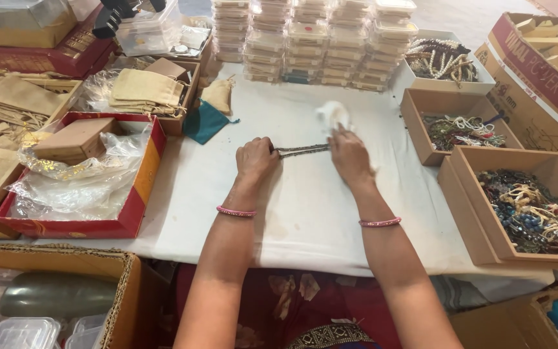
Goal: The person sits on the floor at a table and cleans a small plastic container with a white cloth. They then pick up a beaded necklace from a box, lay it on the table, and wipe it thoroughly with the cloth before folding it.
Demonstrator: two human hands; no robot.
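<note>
Left hand (256, 159) closed around one end of a dark beaded strand (302, 150) at frame centre, right hand (349, 154) pinching the other end with a white cloth scrap (333, 114), strand stretched taut above the white table cover (305, 213), brown cardboard tray of mixed beads (469, 169) at right

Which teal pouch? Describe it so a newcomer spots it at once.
Start at the white cloth covering the table, then go to its far left edge, beside the open box of tan cloth bags. There lies the teal pouch, partly under a tan pouch. It is the only teal one among tan neighbours.
</note>
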